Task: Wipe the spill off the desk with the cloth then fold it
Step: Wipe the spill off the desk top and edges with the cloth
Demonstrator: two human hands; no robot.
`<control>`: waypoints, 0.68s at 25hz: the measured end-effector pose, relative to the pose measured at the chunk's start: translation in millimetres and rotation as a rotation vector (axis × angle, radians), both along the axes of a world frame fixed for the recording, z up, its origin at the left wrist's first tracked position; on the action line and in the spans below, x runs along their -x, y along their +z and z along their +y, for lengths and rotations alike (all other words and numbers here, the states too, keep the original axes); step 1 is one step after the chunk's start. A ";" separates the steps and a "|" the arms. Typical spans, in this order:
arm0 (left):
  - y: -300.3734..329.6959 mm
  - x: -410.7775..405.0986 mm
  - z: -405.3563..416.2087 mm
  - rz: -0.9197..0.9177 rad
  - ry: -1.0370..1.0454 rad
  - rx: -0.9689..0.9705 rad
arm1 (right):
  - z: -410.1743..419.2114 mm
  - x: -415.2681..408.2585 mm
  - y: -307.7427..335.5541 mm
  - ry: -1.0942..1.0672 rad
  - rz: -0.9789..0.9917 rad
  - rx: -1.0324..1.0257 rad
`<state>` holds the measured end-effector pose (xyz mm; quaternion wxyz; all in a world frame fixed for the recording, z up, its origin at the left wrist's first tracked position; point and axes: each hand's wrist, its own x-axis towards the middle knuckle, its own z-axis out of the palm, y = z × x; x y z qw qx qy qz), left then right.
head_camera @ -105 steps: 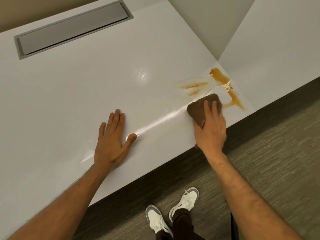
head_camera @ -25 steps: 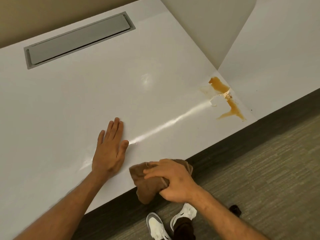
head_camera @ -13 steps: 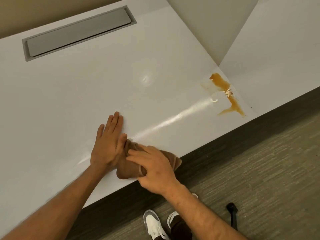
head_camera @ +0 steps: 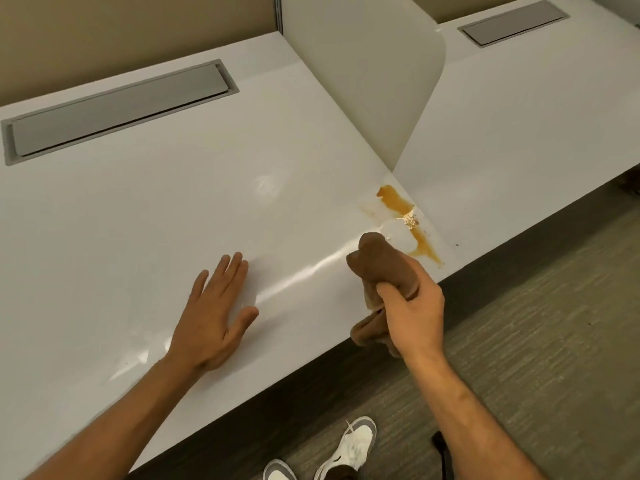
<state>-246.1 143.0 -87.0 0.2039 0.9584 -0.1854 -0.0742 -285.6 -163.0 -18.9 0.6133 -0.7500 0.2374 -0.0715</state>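
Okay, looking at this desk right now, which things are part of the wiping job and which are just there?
Part of the job:
cloth, bunched in the right hand
spill
desk
left hand, flat on the desk

Just there:
grey hatch
divider panel
neighbouring desk
shoes

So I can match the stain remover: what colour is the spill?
Amber-brown spill, with pale crumbs mid-streak; head view.

Bright, even light — glare streak on desk (head_camera: 138, 216).

bunched brown cloth (head_camera: 379, 263), orange spill (head_camera: 398, 203) beside
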 end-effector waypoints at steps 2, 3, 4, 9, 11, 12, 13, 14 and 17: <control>2.3 -28.3 -29.7 0.062 0.039 0.067 | -9.3 -21.4 -11.0 -0.052 0.054 0.068; 1.4 -40.4 -42.5 0.093 0.045 0.081 | -11.4 -29.4 -20.9 -0.028 0.111 0.145; -1.2 -49.4 -52.6 0.118 0.045 0.078 | -11.6 -35.4 -32.0 0.022 0.183 0.287; -19.9 -58.0 -68.5 0.059 0.060 -0.056 | -13.8 -64.9 -72.7 0.118 0.199 0.688; -19.9 -57.9 -68.9 0.055 0.061 -0.068 | -15.7 -88.5 -75.8 0.154 0.198 0.651; -18.9 -57.7 -69.4 0.053 0.064 -0.070 | -15.4 -101.3 -76.4 0.187 0.189 0.644; -17.7 -58.6 -70.2 0.061 0.065 -0.071 | -13.9 -115.8 -75.9 0.217 0.169 0.630; -17.0 -59.5 -71.1 0.070 0.065 -0.069 | -12.3 -130.0 -74.7 0.244 0.139 0.605; -18.7 -60.0 -71.6 0.079 0.073 -0.063 | -9.0 -161.0 -70.9 0.379 0.061 0.532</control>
